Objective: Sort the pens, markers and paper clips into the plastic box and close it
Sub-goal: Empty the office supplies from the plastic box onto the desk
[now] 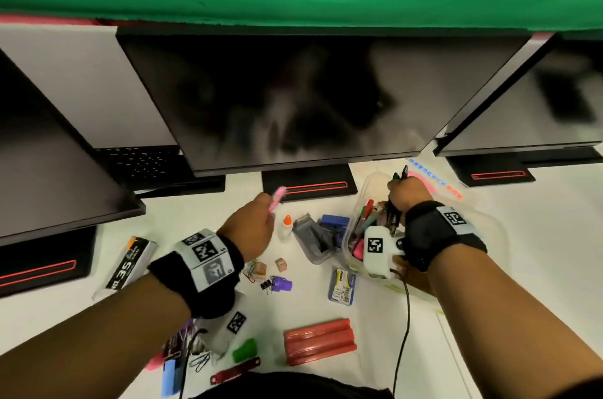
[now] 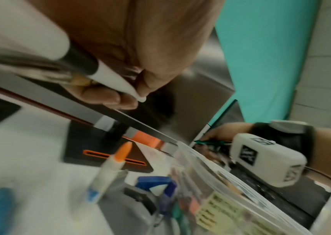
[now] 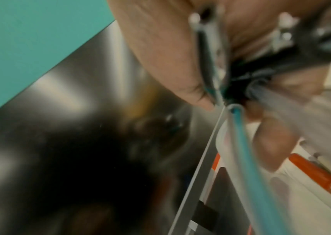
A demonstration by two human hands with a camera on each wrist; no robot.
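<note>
My left hand is raised over the table's middle and pinches a pink pen; the left wrist view shows the fingers curled round that pen's pale tip. My right hand grips a bundle of pens upright over the clear plastic box, which holds several pens and markers. In the right wrist view the fingers wrap the bundle, among it a clear pen with a blue core. Coloured paper clips lie by my left wrist, and a blue clip lies near the front edge.
A glue bottle, a grey dispenser and a blue item stand left of the box. A staples box, purple piece, red block and green piece lie nearer me. Dark monitors line the back.
</note>
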